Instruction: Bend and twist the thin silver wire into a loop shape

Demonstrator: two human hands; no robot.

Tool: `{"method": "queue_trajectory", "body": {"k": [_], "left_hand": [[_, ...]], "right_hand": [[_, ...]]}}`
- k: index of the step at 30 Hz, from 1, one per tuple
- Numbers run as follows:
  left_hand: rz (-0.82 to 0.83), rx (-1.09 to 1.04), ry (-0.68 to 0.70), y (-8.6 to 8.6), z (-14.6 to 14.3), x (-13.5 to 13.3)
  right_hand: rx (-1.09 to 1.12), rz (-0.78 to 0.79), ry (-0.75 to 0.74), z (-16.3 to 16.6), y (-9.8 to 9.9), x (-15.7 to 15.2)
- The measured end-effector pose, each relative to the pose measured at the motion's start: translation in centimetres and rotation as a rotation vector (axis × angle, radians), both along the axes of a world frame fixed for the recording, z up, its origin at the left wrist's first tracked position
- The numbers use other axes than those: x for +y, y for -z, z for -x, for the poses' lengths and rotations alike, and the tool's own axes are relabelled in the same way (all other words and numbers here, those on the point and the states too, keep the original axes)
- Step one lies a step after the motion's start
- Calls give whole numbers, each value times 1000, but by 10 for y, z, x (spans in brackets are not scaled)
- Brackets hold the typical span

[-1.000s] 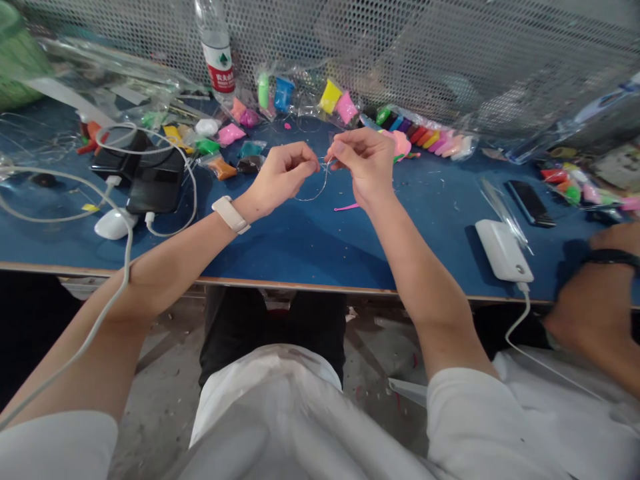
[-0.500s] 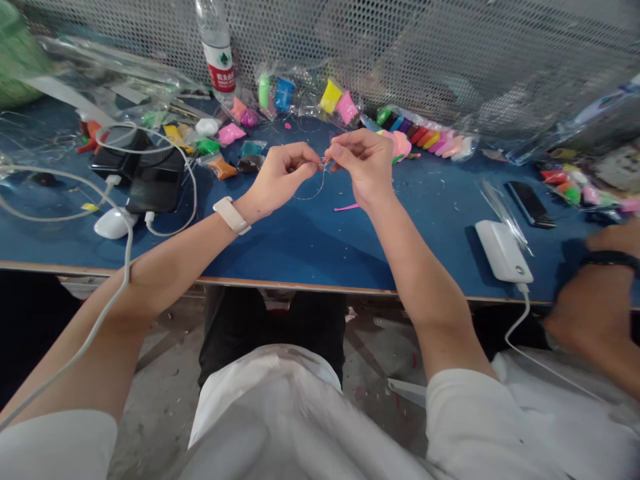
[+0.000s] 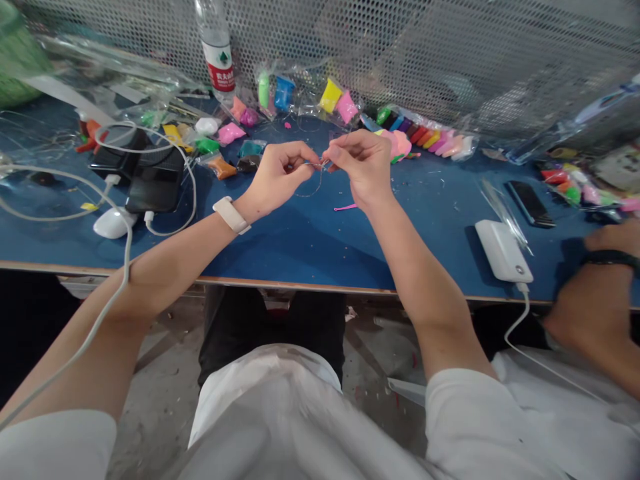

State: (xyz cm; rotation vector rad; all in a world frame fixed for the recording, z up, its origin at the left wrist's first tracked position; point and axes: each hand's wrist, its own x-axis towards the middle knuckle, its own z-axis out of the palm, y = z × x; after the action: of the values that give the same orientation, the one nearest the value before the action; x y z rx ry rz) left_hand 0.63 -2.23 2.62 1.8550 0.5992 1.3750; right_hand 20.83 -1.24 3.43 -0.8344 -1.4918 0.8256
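A thin string [image 3: 316,192] hangs in a loose loop between my hands, above the blue tabletop. My left hand [image 3: 281,175], with a pale band on its wrist, pinches the string between thumb and forefinger. Close beside it, my right hand [image 3: 364,163] is also closed in a pinch on the string. The fingertips nearly meet, and the small detail between them is too fine to make out. On the table just below my right hand lies a thin pink tool [image 3: 345,208], its right end hidden behind that hand. A pink clay piece [image 3: 399,144] sits behind the right hand.
Bagged coloured clay, such as a yellow packet [image 3: 331,95], lines the back near a water bottle [image 3: 219,57]. Black power banks [image 3: 156,177] and a cable lie left, the cable crossing my left arm. A white power bank [image 3: 503,252] and another person's arm [image 3: 600,300] are right.
The fingertips have shifted very slightly, and the string loop between them hangs a little differently. Both hands keep their pinch; the things on the table have stayed put.
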Motion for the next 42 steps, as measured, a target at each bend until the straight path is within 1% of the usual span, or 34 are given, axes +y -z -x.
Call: {"method": "queue_trajectory", "body": {"k": [2,6,14,18,21,23,27,31,36,42], "left_hand": [[22,5,2,-1,0,-1],[51,21,-36,-4,0,-4],[10,60,-82,-5,0,-6],[-18,76,-100,-3,1,-6],[-54,86,-126,-3,2,-6],[-76,96,-147,-3,2,-6],[-114,116,-175,-4,2,-8],[-146,125,-180,-3,2,-10],[-176,151,-212,-3,3,-13],[-264,208,-241,-5,3,-16]], "right_hand": [[33,22,-3,1,-1,-3],[97,100,-17,3,-3,-7],[137,153,-33,2,-5,-11],[111,132,6,4,-7,-12],[105,97,2,5,-7,-13],[109,100,-4,6,-7,-13],[118,148,5,7,-6,-13],[152,172,-44,9,-6,-13],[147,269,-49,10,-9,-16],[194,351,-126,10,-12,-17]]}}
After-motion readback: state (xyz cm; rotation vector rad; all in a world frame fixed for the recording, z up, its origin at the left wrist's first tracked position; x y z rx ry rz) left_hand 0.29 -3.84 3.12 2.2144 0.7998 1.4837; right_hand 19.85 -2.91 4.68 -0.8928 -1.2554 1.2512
